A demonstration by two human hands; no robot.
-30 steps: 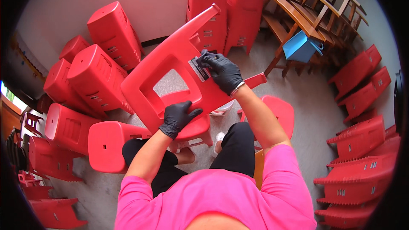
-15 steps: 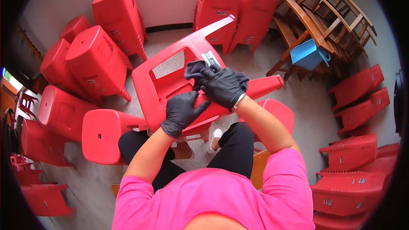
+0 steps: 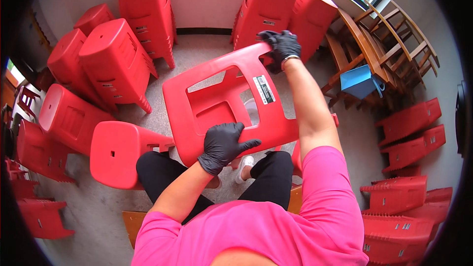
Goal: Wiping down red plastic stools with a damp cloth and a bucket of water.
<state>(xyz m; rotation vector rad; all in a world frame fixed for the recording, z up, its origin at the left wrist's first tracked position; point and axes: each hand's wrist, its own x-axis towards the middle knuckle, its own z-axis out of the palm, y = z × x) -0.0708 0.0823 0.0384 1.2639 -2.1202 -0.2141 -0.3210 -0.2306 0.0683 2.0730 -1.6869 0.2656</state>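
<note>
Gripping red plastic stool (image 3: 217,103): left hand (image 3: 222,144), right hand (image 3: 281,45).

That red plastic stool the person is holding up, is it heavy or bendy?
Probably light: the red plastic stool is held off the floor by just the left hand and right hand. It looks stiff, keeping its shape between the two grips. The smooth plastic could be slippery, though the black gloves likely help.
</note>
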